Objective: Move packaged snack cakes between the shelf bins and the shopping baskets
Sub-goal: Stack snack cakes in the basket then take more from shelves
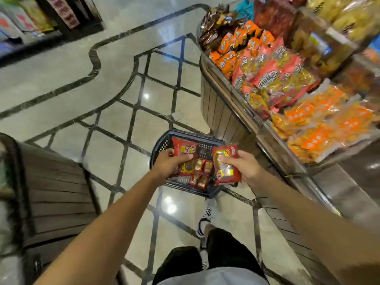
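A dark blue shopping basket (pixel 164 140) stands on the floor ahead of my feet, with several small red snack cake packs (pixel 202 171) lying inside. My left hand (pixel 169 162) grips one large red snack cake pack (pixel 183 150) above the basket's left side. My right hand (pixel 244 166) grips a second red snack cake pack (pixel 225 164) above the basket's right side. Both packs hang just over the basket. To the right, the shelf bins (pixel 253 118) are heaped with red, orange and brown snack packs.
A wooden-slatted display stand (pixel 53 192) rises at the left. The curved wooden base of the shelf (pixel 218 114) sits right behind the basket. Polished tiled floor (pixel 115 99) stretches ahead. My foot (pixel 205 221) is just behind the basket.
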